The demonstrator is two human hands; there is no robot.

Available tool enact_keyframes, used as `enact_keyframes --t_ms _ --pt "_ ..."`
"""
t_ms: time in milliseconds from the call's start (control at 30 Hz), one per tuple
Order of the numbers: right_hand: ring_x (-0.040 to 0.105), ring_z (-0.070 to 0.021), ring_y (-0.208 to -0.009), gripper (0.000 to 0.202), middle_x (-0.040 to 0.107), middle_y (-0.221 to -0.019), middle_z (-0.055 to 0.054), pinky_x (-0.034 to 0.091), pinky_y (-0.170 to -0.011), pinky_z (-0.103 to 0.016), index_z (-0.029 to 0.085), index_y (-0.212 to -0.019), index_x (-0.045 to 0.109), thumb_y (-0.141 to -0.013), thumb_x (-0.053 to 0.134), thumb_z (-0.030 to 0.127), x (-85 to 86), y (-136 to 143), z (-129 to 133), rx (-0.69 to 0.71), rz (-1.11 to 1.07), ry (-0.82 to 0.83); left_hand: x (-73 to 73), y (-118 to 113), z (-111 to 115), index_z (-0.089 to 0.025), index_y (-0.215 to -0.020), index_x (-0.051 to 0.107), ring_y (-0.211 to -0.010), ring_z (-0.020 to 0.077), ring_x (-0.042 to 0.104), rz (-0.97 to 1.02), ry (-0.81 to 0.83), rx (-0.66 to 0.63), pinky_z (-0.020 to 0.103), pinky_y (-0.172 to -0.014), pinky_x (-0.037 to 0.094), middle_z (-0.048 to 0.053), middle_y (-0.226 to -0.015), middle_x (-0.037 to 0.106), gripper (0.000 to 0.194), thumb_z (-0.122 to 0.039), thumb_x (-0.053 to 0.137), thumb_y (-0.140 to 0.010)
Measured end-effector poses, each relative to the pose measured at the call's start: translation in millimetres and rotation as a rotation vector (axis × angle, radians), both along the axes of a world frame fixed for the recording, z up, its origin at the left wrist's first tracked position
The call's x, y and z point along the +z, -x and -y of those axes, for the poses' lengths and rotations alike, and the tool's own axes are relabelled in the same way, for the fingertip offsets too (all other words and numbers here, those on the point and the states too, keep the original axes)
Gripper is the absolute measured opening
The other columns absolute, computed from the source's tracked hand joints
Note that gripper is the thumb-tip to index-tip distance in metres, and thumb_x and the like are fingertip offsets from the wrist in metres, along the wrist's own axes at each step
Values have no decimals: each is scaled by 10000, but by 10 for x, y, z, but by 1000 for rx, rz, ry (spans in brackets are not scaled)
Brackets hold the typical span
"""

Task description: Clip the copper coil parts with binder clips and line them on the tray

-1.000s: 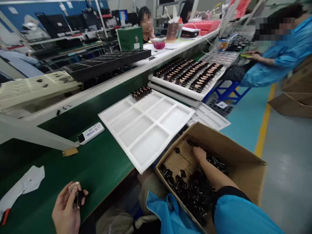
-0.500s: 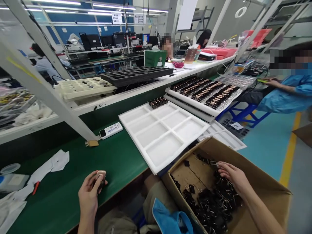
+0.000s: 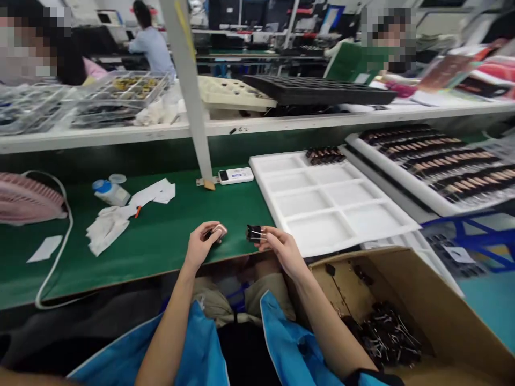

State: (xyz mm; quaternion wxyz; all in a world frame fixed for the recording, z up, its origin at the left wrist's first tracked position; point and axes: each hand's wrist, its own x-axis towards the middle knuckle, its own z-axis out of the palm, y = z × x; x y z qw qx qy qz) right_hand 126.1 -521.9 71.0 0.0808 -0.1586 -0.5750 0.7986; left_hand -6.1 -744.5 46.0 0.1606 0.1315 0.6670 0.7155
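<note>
Over the front edge of the green table (image 3: 164, 236), my left hand (image 3: 202, 242) grips a small pinkish metallic piece (image 3: 219, 231) between thumb and fingers. My right hand (image 3: 281, 247) pinches a black binder clip (image 3: 254, 234) by its wire handles, a short gap away from the left. The white divided tray (image 3: 317, 209) lies to the right, with a row of black clips (image 3: 325, 155) in its far compartment. At the lower right, a cardboard box (image 3: 438, 289) holds a heap of black binder clips (image 3: 390, 335).
A white device (image 3: 236, 175) lies beside a slanted white post (image 3: 193, 96). A bottle (image 3: 110, 193), a white cloth (image 3: 107, 228) and a pink fan (image 3: 30, 198) are at the left. Filled clip trays (image 3: 446, 155) stand at the right. Other people are beyond the shelf.
My right hand has come out of the box to the table edge with a black clip, close to my left hand. The view has turned left.
</note>
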Motion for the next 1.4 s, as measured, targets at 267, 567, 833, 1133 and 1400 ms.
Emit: enact_keyframes --t_ms 267,567,833,1133,1400 --pt "700 -196 -703 507 772 -861 -88 614 -645 -323 148 -948 792 -646 916 536 -425 769 220 121 37 26 -134 -1 156 -159 -1063 752 -732 149 663 47 -27 12 268 -675 557 76 -956 757 390 -412 829 -777" --pt "683 -180 -645 510 754 -809 -70 619 -644 -321 142 -896 769 -662 891 578 -427 822 431 -59 54 42 -136 -3 156 -165 -1109 758 -736 136 653 65 -3 -26 245 -698 542 69 -962 749 403 -397 819 -785" --pt "704 -205 -699 524 760 -813 -83 614 -690 -337 147 -872 765 -641 894 599 -425 854 541 -55 64 46 -87 -15 136 -153 -1116 786 -679 147 649 55 79 -41 281 -706 557 71 -902 766 442 -429 815 -772" --pt "695 -208 -719 546 755 -810 -85 607 -691 -347 151 -865 760 -611 897 615 -387 839 612 -92 70 32 -72 -10 135 -175 -1144 796 -695 161 679 76 122 -46 288 -724 564 74 -930 792 440 -408 811 -771" --pt "659 -176 -685 504 721 -767 -40 569 -681 -311 164 -905 717 -687 852 599 -210 702 535 9 54 -14 -16 -21 188 -161 -1091 800 -720 173 680 42 149 -79 287 -700 571 85 -937 769 425 -437 819 -769"
